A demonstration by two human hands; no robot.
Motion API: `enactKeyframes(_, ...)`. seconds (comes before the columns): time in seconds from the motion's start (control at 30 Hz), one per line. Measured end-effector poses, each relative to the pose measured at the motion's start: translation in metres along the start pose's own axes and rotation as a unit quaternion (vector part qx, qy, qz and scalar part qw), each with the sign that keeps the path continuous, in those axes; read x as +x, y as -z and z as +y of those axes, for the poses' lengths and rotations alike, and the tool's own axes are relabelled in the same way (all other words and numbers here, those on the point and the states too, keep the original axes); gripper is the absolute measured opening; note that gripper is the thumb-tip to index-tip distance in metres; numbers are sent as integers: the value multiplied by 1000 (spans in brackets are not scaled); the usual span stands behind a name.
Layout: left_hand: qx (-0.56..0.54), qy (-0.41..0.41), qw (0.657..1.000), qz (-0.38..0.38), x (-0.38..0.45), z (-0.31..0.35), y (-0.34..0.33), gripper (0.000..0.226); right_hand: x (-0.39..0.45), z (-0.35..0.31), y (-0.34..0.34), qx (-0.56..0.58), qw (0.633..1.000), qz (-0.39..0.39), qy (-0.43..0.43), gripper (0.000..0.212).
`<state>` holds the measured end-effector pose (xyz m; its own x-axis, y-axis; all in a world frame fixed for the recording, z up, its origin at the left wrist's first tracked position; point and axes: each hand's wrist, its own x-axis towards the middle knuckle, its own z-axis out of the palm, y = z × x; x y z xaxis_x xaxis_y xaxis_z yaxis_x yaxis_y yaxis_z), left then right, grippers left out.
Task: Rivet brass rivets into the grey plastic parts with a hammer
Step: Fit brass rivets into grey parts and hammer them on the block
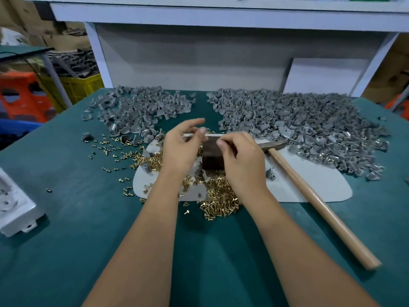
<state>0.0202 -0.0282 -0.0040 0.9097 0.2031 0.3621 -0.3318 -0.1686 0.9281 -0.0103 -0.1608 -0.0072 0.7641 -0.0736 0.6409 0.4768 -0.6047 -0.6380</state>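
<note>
A dark metal block (211, 159) stands on a white mat (309, 180) at the table's middle. My left hand (180, 149) hovers just left of the block with its fingers loosely spread and nothing seen in them. My right hand (242, 161) lies over the block's right side. Its fingers are curled with the thumb tip against them, and whatever they may pinch is hidden. Loose brass rivets (219, 197) lie heaped in front of the block. A hammer (309, 191) with a wooden handle lies to the right of my right hand, untouched, its head by the block.
Two heaps of grey plastic parts lie at the back, a left heap (137, 111) and a larger right heap (298, 127). More scattered rivets (110, 149) dot the green table (66, 173) on the left. A white power strip (15, 209) sits at the left edge.
</note>
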Motion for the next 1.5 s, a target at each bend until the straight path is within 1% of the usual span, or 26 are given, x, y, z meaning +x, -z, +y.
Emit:
enactKeyframes(0.1, 30, 4, 1000, 1, -2, -2, -12, 15, 4, 8, 5, 2, 999, 22, -34, 6)
enactKeyframes(0.2, 42, 21, 999, -4, -4, -3, -21, 19, 6, 12, 9, 23, 996, 34, -82, 3)
enactKeyframes(0.3, 56, 28, 998, -11, -3, -4, -25, 25, 9, 15, 10, 43, 990, 43, -124, 16)
enactKeyframes(0.33, 60, 27, 998, -14, -3, -4, -26, 26, 9, 16, 9, 49, 989, 41, -132, 17)
enactKeyframes(0.43, 53, 21, 998, -25, -4, -5, -29, 23, 9, 17, 8, 47, 991, 30, -126, 17)
enactKeyframes(0.63, 108, -32, 991, -71, -7, -1, -33, 20, 8, 18, 8, 59, 991, 40, -110, 14)
enactKeyframes(0.77, 133, -63, 985, -91, -4, -3, -36, 19, 9, 20, 8, 38, 995, 23, -92, 11)
enactKeyframes(0.83, 157, -66, 982, -86, -3, -5, -37, 18, 9, 22, 7, 21, 995, 9, -92, 8)
enactKeyframes(0.93, 191, -66, 978, -46, -5, -6, -38, 17, 12, 25, 8, 7, 994, 9, -105, 7)
enactKeyframes(1.0, 184, -52, 981, -35, -6, -6, -36, 18, 13, 26, 8, -3, 994, 14, -110, 8)
enactKeyframes(1.1, 124, -33, 990, -52, -9, -3, -32, 21, 15, 27, 10, -1, 991, 25, -130, 8)
enactKeyframes(1.13, 121, -34, 990, -58, -10, -2, -31, 21, 16, 27, 12, 5, 990, 29, -140, 8)
enactKeyframes(1.27, 166, -34, 982, -79, -14, 0, -32, 19, 19, 27, 20, 30, 985, 42, -167, 11)
enactKeyframes(1.33, 188, -31, 978, -87, -15, -1, -33, 17, 21, 28, 24, 42, 984, 30, -173, 14)
enactKeyframes(1.43, 219, -39, 971, -86, -15, -1, -35, 21, 22, 28, 26, 38, 986, -21, -160, 13)
enactKeyframes(1.5, 220, -40, 971, -83, -14, -2, -35, 18, 22, 28, 25, 22, 988, -45, -146, 10)
